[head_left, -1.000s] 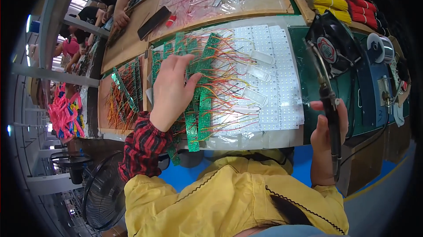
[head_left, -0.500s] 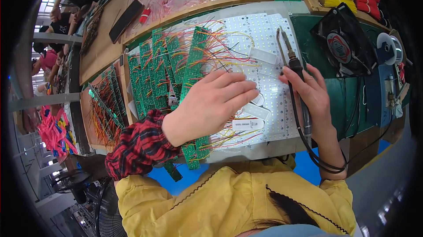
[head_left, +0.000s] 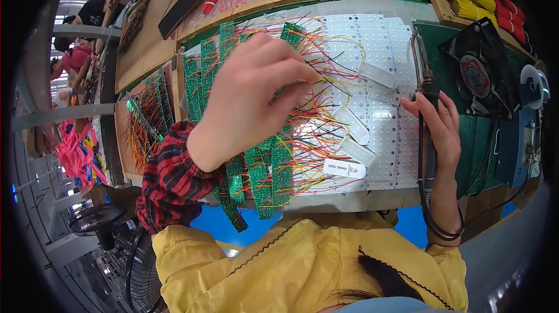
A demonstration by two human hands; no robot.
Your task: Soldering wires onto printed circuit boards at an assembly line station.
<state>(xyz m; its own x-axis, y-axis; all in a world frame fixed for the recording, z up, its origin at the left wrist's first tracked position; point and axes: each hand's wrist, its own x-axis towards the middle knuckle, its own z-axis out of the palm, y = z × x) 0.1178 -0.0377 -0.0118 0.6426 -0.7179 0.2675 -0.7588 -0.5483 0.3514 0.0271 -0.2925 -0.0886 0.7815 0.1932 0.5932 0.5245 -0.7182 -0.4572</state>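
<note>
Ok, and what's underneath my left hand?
Around the edges of your left hand, green circuit boards show, with red, yellow and black wires spreading to its right. Whatever lies directly beneath the hand is covered, so I can't tell.

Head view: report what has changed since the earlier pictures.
The left hand went right over the wires, then drew back left over the green circuit boards; what it holds, if anything, is unclear. The right hand brought the soldering iron left to the right edge of the white panels. It still grips the iron; the black fan stayed put.
</note>
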